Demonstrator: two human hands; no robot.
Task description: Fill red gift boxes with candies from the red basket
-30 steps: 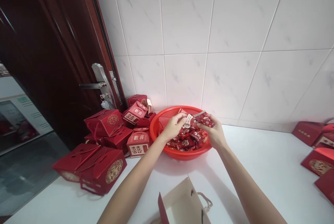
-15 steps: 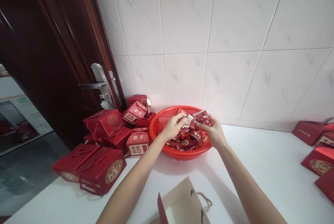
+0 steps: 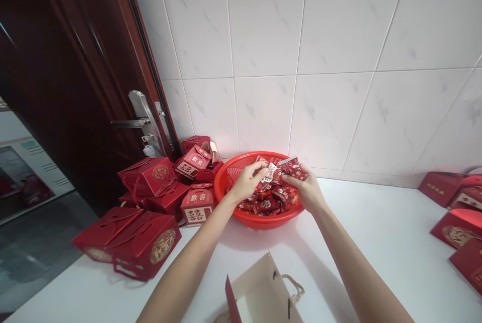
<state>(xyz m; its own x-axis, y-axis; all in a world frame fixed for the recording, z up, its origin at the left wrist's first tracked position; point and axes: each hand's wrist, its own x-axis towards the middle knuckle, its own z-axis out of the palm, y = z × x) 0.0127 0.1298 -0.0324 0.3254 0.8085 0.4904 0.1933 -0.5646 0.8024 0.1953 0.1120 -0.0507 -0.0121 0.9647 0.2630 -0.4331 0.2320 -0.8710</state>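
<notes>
Both hands are over a red plastic colander [image 3: 248, 221] filled with red-wrapped candies [image 3: 268, 204]. My right hand [image 3: 306, 188] pinches a dark red candy packet [image 3: 293, 167] with a pale end strip, at the colander's right side. My left hand [image 3: 248, 181] has its thumb and fingers closed at a white-and-red candy packet [image 3: 271, 172], beside the other packet. Nearer me stands an open gift box [image 3: 259, 290], cream inside, with a twisted rope handle [image 3: 297, 285]; its lower part is cut off by the frame edge.
Several red gift boxes [image 3: 146, 242] are piled on the white table [image 3: 361, 227] left of the colander, some tied with cord. More red boxes [image 3: 457, 227] stand at the right edge. Behind are a tiled wall [image 3: 339, 21] and a dark door [image 3: 75, 62] with a metal handle.
The whole view has shifted slightly. Both hands stay over the colander with the same packets, and nothing has been let go.
</notes>
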